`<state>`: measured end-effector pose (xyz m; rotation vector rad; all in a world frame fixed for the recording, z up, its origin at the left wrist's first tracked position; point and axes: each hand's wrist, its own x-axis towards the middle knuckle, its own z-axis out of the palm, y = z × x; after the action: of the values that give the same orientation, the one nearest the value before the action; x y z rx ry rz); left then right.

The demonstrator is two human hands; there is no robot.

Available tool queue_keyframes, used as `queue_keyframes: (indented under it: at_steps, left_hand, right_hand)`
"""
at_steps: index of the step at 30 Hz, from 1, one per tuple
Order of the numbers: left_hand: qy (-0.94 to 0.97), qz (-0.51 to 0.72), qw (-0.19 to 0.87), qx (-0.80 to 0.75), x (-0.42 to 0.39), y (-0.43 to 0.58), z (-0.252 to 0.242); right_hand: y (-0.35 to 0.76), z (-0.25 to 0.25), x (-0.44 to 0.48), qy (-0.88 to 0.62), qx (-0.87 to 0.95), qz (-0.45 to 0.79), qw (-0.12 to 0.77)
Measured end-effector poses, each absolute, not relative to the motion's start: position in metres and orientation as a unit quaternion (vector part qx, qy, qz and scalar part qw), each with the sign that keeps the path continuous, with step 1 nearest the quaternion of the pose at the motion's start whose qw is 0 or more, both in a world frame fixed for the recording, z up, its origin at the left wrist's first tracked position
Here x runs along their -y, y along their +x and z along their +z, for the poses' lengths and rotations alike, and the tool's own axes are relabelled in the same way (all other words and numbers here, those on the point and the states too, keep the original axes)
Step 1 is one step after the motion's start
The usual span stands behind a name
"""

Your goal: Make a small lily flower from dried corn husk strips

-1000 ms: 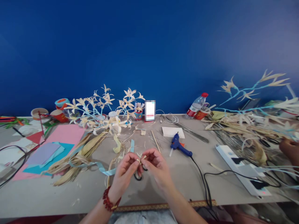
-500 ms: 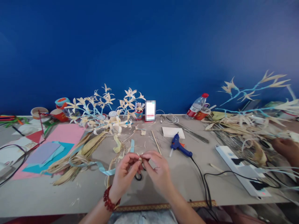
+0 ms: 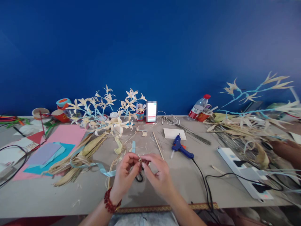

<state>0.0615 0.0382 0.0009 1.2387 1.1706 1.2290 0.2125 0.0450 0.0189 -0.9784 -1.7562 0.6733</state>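
My left hand (image 3: 127, 172), with a red bead bracelet at the wrist, and my right hand (image 3: 158, 172) meet above the front middle of the table. Between their fingertips is a small pale piece (image 3: 140, 159), perhaps corn husk; fingers hide most of it. Both hands are closed in a pinch on it. Just under them a black loop (image 3: 139, 179), like a scissor handle, shows on the tabletop. A light blue ribbon (image 3: 107, 171) lies left of my left hand, beside a bundle of dried husks (image 3: 80, 160). A thin pale stick (image 3: 158, 145) lies beyond my right hand.
A blue glue gun (image 3: 180, 147) rests right of centre, its cord running to the front edge. Farther right are a white power strip (image 3: 242, 172) and another person's hand (image 3: 285, 152). Husk flowers (image 3: 105, 106), a phone (image 3: 151, 112) and a bottle (image 3: 198, 107) stand along the wall.
The small piece has turned slightly between my fingertips, and my right fingers have shifted a little. At the far right the other person's hand has moved.
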Motion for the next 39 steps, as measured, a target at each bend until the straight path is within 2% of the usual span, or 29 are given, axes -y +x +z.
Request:
queue_keyframes:
  at_steps: [14, 25, 34, 39]
  left_hand:
    - [0.615, 0.472, 0.395, -0.493, -0.038, 0.058, -0.004]
    - [0.499, 0.485, 0.538, -0.476, -0.044, 0.055, -0.004]
    - [0.530, 0.460, 0.517, -0.490, -0.044, 0.057, 0.000]
    - [0.523, 0.451, 0.541, -0.481, -0.043, 0.056, 0.002]
  right_hand:
    - [0.220, 0.024, -0.052, -0.399, 0.771, 0.267, 0.419]
    - [0.218, 0.010, -0.055, -0.394, 0.629, 0.450, 0.497]
    - [0.216, 0.010, -0.056, -0.392, 0.626, 0.449, 0.504]
    - [0.218, 0.011, -0.056, -0.394, 0.611, 0.458, 0.512]
